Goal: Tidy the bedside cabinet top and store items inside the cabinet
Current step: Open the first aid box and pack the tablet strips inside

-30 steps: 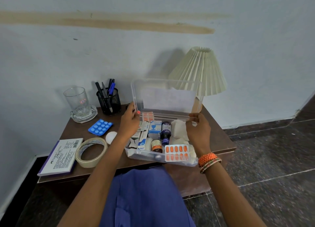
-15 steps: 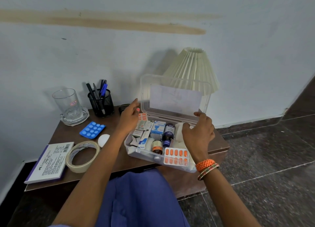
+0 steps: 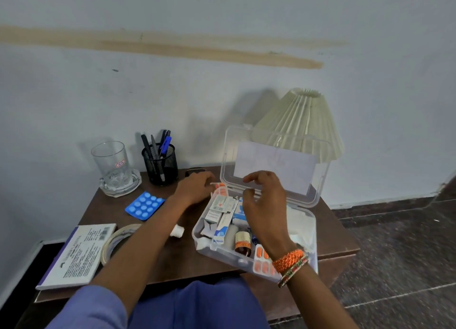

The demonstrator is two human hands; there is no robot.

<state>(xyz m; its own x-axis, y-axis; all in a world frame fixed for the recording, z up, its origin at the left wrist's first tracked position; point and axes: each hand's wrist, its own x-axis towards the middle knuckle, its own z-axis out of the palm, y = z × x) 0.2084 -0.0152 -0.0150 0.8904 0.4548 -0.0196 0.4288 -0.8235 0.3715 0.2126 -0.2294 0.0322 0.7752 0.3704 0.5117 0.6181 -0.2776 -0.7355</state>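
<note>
While the clear medicine box (image 3: pixel 304 226) sits open just in front of the lamp (image 3: pixel 299 123), right hand (image 3: pixel 262 205) hovers over it, loosely curled, empty; left hand (image 3: pixel 195 189) rests at its rim, holding nothing. Sorting stage, I'd say; next, gather the blue blister pack (image 3: pixel 144 205).

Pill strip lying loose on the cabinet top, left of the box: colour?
Blue, with paler blue tablets, pill strip; the head view shows it clearly.
</note>
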